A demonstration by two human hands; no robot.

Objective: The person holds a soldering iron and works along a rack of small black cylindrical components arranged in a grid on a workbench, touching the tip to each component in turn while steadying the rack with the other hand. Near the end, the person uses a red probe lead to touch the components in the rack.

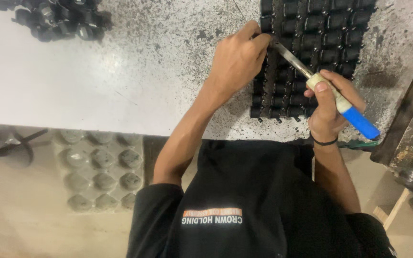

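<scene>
From the head camera, my right hand (328, 102) has its grip clenched around the cream-and-blue handle of a long metal tool (323, 93), whose blade runs up and left to its tip at the top-left part of the block of small black cylindrical parts (311, 57). My left hand (237, 59) rests on that same corner, fingers curled and pinching at one part right where the tip meets it; whether it holds the part free or only steadies it, I cannot tell.

The block lies in tidy rows on the speckled, soot-marked worktop (120, 86), touching my left hand and under the blade. I judge the work to be at the top-left of the block; the rows look alike, so I cannot tell which are done and which are left.

A loose heap of similar black parts (58, 19) sits well apart at the far left corner. Below the worktop edge, a grey moulded tray (99, 169) rests on the floor.
</scene>
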